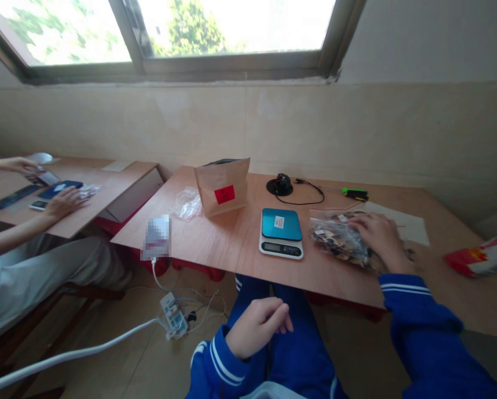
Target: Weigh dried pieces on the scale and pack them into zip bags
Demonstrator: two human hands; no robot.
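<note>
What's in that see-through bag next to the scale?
Inside the clear bag are brown and dark pieces, too jumbled to name. The right hand covers part of the bag, so what lies beneath it is hidden.

Clear bag: thin glossy plastic, crinkled. Scale body: smooth plastic; platform: glossy, perhaps metal, hard to tell. Standing pouch: matt brown paper. Tabletop: smooth wood, faint sheen. 2 sleeves: soft matt cloth. Window frame: dull metal.

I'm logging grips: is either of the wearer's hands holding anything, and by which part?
The right hand touches the clear plastic bag at its right side; whether it grips it cannot be told. The left hand, loosely curled, shows nothing held.
</note>
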